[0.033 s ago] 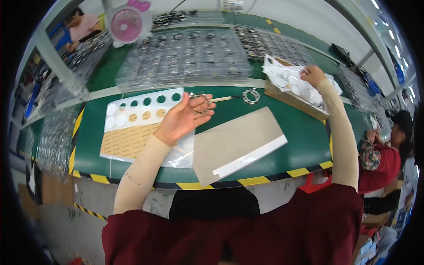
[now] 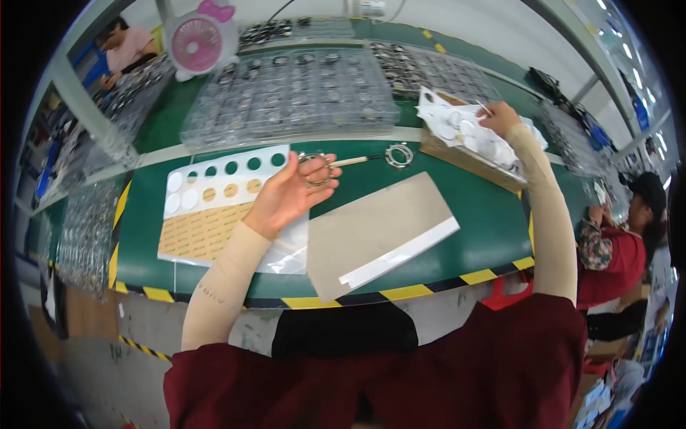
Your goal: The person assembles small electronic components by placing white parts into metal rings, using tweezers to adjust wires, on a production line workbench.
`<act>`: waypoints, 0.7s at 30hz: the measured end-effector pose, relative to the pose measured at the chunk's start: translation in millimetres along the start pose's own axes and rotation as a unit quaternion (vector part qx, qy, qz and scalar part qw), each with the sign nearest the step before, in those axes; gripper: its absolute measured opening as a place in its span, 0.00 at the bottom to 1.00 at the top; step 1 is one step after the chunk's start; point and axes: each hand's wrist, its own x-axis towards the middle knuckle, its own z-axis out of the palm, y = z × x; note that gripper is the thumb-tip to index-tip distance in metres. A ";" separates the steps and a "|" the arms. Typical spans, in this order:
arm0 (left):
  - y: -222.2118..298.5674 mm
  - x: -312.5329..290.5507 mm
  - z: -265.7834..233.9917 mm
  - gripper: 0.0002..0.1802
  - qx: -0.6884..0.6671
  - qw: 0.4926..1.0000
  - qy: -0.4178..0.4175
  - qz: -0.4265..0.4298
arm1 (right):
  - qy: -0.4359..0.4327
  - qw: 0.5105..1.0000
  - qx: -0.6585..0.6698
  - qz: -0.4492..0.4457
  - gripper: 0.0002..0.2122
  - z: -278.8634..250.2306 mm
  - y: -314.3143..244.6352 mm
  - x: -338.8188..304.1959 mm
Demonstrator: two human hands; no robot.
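Note:
My left hand (image 2: 284, 196), palm up over the sheet of stickers (image 2: 191, 236), has its fingers curled round a metal ring (image 2: 312, 155). Beyond its fingertips lies a thin light-coloured stick (image 2: 350, 162) with a dark tip. A second metal ring (image 2: 399, 155) rests on the green table to the right. My right hand (image 2: 502, 119) is over a cardboard box (image 2: 471, 161) heaped with white paper scraps (image 2: 457, 123). Its fingers are pinched together by a thin white piece, too small to name. The sticker sheet has round holes, white discs and tan discs.
A grey-beige board (image 2: 379, 232) with a white strip lies in front of me. Clear compartment trays (image 2: 293, 96) of small parts stand behind, with a pink-and-white fan (image 2: 197, 44) at back left. Other people sit at far left and right. Striped tape (image 2: 407, 292) marks the table's front edge.
The whole view has shifted slightly, so things stand a little further left in it. Both hands keep nearly the same places and grips.

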 end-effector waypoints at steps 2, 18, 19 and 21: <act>3.0 -7.1 -2.3 0.34 -0.005 1.000 0.014 0.010 | -0.116 0.977 0.081 0.162 0.11 -9.7 -32.7 16.4; 2.1 -3.8 -0.7 0.32 -0.034 0.999 0.024 -0.009 | -0.138 0.989 -0.003 0.057 0.13 5.3 -135.2 98.3; 2.7 -5.6 0.7 0.32 -0.022 0.998 0.057 -0.006 | -0.113 0.990 0.034 0.077 0.14 22.5 -147.8 106.2; 1.7 -1.3 -2.2 0.33 -0.012 0.999 0.050 -0.003 | -0.100 0.993 -0.060 0.021 0.16 51.5 -150.9 132.7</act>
